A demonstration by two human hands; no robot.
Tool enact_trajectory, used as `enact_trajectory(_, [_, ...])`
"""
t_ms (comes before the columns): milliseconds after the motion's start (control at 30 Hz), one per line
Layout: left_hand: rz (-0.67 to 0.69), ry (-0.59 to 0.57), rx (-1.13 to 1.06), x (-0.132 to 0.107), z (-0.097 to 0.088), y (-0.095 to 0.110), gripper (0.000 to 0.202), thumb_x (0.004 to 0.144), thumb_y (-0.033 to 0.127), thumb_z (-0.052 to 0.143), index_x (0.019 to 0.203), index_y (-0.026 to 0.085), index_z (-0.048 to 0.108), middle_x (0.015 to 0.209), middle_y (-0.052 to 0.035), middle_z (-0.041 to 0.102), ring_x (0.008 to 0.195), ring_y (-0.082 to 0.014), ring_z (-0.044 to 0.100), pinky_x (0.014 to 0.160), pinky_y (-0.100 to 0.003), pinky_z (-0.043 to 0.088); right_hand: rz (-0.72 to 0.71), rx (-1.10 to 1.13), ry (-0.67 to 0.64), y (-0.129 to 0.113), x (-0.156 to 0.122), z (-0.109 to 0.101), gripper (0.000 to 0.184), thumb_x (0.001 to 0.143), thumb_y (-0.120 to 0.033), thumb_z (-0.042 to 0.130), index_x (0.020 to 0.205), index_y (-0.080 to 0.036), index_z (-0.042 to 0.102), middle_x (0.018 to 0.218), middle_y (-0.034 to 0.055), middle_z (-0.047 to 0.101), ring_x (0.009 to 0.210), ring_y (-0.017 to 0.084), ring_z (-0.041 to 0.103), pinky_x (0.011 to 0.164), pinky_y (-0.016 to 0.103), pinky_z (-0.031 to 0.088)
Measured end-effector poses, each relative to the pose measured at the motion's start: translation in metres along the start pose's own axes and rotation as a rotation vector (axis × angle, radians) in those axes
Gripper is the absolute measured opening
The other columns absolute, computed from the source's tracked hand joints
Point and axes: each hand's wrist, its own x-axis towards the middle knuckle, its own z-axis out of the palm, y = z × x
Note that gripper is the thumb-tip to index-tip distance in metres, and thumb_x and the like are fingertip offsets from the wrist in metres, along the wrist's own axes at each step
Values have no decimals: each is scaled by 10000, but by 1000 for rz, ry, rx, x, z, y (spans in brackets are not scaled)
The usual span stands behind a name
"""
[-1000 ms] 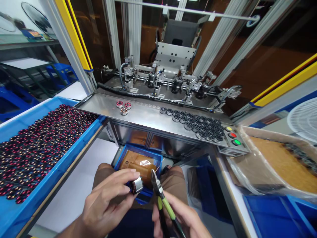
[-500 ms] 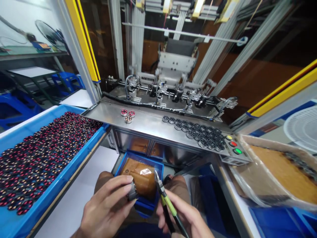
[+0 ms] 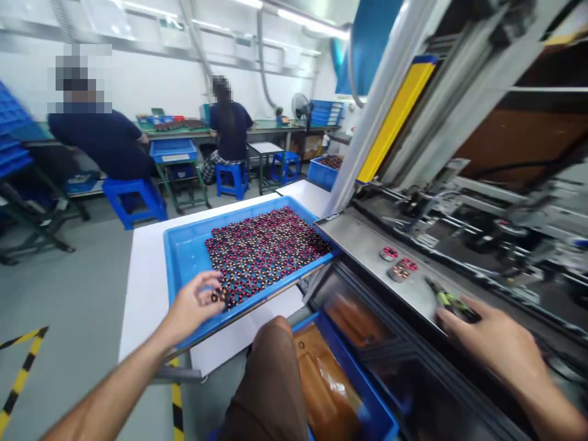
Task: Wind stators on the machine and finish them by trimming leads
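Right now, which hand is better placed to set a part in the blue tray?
Left, I'd judge: the left hand is over the blue tray, a copper-coloured part at its fingertips, while the right hand is across at the metal ledge, gripping the pliers.

Bright, cool light from ceiling tubes [image 3: 312,23]; machine interior [image 3: 514,135] dimmer. Glare patch on brown liner [image 3: 321,395]. Right hand [image 3: 491,337] motion-blurred; wide-angle stretch at edges.
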Motion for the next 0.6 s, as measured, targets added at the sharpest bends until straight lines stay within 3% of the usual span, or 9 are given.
enact_trajectory(100, [-72, 125, 214, 60, -50, -20, 393, 770, 263, 743, 1115, 147, 593, 1052, -64, 645, 890, -199, 662, 843, -411, 553, -43, -55, 74, 5, 10, 15, 689, 758, -558, 426, 1176, -63, 659, 1225, 279, 646, 1138, 419, 594, 881, 466, 477])
enact_trajectory(200, [-118, 174, 392, 120, -76, -31, 308, 907, 316, 609, 1171, 158, 596, 1180, -87, 631, 1007, -223, 637, 850, -441, 548, -97, -65, 117, 14, 16, 26, 645, 774, -583, 374, 1110, -117, 667, 1263, 253, 632, 1191, 391, 569, 940, 467, 466])
enact_trajectory(367, [-135, 197, 547, 182, -73, -36, 349, 912, 328, 604, 1221, 168, 577, 1240, -98, 611, 1051, -239, 630, 871, -458, 545, -152, -42, 213, 26, 23, 40, 564, 780, -569, 374, 1040, -151, 650, 1211, 234, 662, 1177, 374, 576, 1010, 462, 437])
enact_trajectory(600, [-141, 229, 557, 201, -56, -45, 349, 913, 327, 602, 1222, 167, 576, 1235, -98, 614, 1043, -236, 634, 867, -455, 547, -184, -71, 242, 26, 19, 42, 595, 823, -541, 358, 1084, -90, 646, 1212, 243, 654, 1170, 367, 575, 1038, 445, 424])
